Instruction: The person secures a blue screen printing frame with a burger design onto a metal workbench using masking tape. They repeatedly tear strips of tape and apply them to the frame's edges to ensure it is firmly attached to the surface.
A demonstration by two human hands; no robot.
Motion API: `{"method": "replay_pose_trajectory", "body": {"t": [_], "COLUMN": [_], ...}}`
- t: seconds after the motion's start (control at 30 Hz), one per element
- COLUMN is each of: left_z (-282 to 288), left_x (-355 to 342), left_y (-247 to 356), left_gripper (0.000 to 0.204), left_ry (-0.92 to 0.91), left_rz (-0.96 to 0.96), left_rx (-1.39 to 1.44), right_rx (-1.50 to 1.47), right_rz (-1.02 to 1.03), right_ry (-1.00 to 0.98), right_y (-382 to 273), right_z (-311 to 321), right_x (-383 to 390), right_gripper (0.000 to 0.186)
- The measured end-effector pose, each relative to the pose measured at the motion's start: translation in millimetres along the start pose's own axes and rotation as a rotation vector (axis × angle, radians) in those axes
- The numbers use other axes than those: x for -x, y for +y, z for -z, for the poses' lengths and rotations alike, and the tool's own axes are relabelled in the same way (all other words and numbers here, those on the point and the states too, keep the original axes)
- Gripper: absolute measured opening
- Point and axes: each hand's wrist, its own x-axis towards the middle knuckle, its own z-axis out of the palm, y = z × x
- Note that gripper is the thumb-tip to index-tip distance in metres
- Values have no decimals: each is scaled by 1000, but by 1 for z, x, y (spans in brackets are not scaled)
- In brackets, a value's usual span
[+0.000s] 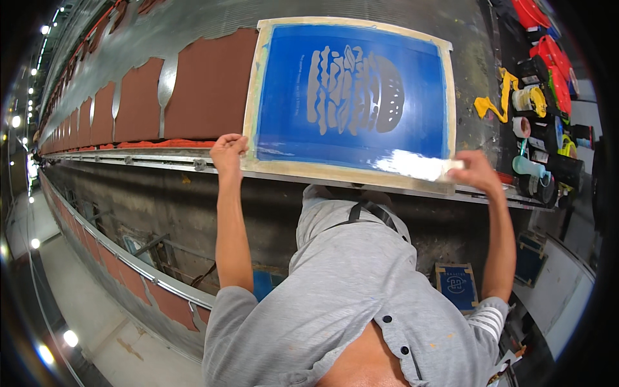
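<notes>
A silk-screen printing frame (353, 169) lies on the long table in front of me, its rim covered in beige tape. Its blue mesh (284, 84) carries a burger-shaped stencil (389, 97), turned on its side. My left hand (229, 153) is closed in a pinch beside the frame's near left corner; whatever the fingertips hold, if anything, is too small to make out. At the near right corner my right hand (478, 173) grips a small whitish piece (452, 169) against the rim. Its exact kind is unclear.
Several brown fabric pieces (209, 84) lie in a row along the table to the left. Tape rolls (521, 127), bottles, red containers (551, 55) and a yellow cloth (496, 103) crowd the right end. A metal rail (187, 161) edges the table. Another blue screen (456, 284) stands below.
</notes>
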Motion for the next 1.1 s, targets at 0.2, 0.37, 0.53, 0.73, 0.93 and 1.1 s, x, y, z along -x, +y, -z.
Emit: {"method": "replay_pose_trajectory", "body": {"t": [0.2,0.37,0.53,0.73,0.93,1.1], "left_z": [-3,16,19,17,140,261], "left_x": [1,-22,-30,-19,-25,-39], "left_y": [0,-21,-28,-7,37,92], "left_gripper": [70,60,66,46,13,10], "left_ry": [64,69,116,29,144,294], "left_rz": [9,48,96,62,-279,-628], "left_rx": [-124,-226,-176,-144,216,685], "right_rx": [358,236,754,632,434,615], "right_rz": [-43,6,-60,-109,352,785], "right_ry": [252,200,305,324,551,888], "right_y": [23,72,60,41,-102,-185], "right_z": [17,14,5,3,26,1], "right_x": [1,3,-11,5,81,145], "right_gripper": [42,41,41,37,21,17]}}
